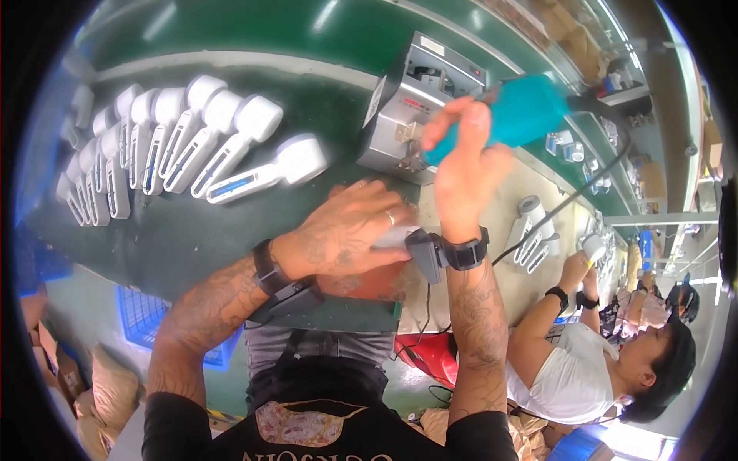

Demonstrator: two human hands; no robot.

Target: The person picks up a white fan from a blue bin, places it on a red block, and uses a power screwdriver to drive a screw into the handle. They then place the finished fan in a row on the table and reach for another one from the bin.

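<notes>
My right hand [470,154] is raised over the bench's right part, wrapped round a teal electric screwdriver [530,114]. Motion blurs the tool, and its dark cable trails off to the right. The screwdriver's tip end is beside a grey metal screw feeder [411,100]. Lower down, my left hand [346,229] is closed over a white plastic piece [396,235], most of which the fingers hide. Beneath that hand lies a reddish-brown mat [365,283]. Several white handheld devices [231,146] with round heads and long handles stand in a row at the left.
To the right, a person [573,369] in a white top handles a white device. More white devices [532,234] stand on the pale bench between us. A blue plastic crate [146,315] is below the bench's left edge, and a red stool [430,357] is under the right side.
</notes>
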